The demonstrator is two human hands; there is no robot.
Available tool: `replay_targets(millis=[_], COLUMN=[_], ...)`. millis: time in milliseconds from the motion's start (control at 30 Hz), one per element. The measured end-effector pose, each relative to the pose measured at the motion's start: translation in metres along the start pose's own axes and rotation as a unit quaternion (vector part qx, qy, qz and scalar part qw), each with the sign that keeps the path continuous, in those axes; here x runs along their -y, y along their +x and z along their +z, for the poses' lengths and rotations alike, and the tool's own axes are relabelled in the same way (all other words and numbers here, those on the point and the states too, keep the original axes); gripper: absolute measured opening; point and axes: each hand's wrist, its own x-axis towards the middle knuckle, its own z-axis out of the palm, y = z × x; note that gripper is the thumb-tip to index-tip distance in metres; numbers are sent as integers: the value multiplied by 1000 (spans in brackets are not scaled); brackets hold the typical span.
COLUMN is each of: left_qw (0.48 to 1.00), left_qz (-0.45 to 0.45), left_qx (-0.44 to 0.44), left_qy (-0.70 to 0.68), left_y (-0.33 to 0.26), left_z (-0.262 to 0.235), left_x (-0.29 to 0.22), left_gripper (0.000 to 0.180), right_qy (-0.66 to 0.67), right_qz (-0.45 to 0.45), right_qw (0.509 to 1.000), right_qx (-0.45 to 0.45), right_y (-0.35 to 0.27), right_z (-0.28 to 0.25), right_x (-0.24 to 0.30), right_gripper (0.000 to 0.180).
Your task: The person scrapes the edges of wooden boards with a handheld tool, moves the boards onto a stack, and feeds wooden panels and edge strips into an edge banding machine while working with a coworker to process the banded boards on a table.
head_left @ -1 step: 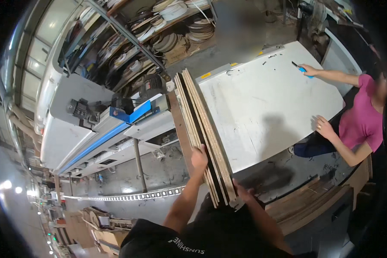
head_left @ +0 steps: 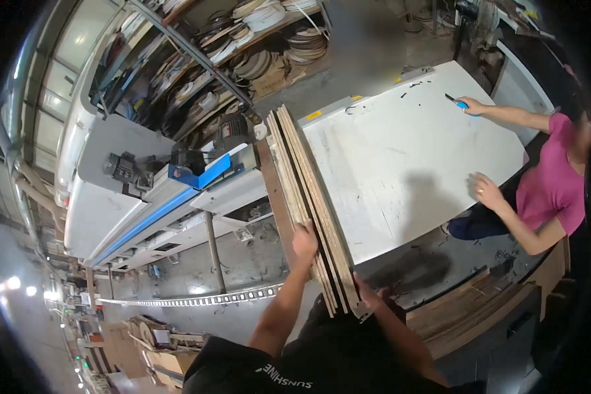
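A stack of several thin wooden boards (head_left: 308, 190) stands on edge along the left side of a large white panel (head_left: 407, 164). My left hand (head_left: 305, 238) grips the stack's left face near its lower end. My right hand (head_left: 368, 295) holds the bottom right corner of the same stack. Both of my forearms reach up to it from the lower edge.
A person in a pink shirt (head_left: 551, 187) stands at the right, with one hand (head_left: 482, 187) flat on the white panel and the other holding a blue tool (head_left: 461, 104). A white machine with a blue rail (head_left: 151, 210) runs along the left. Shelves of coiled strips (head_left: 262, 39) are behind. Wooden planks (head_left: 479, 308) lie at lower right.
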Motion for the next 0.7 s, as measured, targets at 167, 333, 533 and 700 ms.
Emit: replay_targets(millis=[167, 333, 533, 700], left_qw=[993, 991, 996, 998], left_qz=[-72, -86, -20, 6], left_qx=[69, 8, -88, -51], left_qy=[59, 103, 26, -40], left_y=[4, 10, 18, 8], left_z=[-18, 7, 19, 13], left_x=[-62, -104, -81, -99], left_gripper=[104, 123, 113, 99], right_qy=[30, 179, 150, 254], right_qz=[-47, 64, 306, 186], right_qw=[998, 979, 906, 924], right_qx=[-12, 72, 250, 215], right_y=[20, 67, 100, 47], right_z=[5, -48, -48, -10], right_x=[-36, -101, -90, -65], right_gripper=[80, 72, 69, 76])
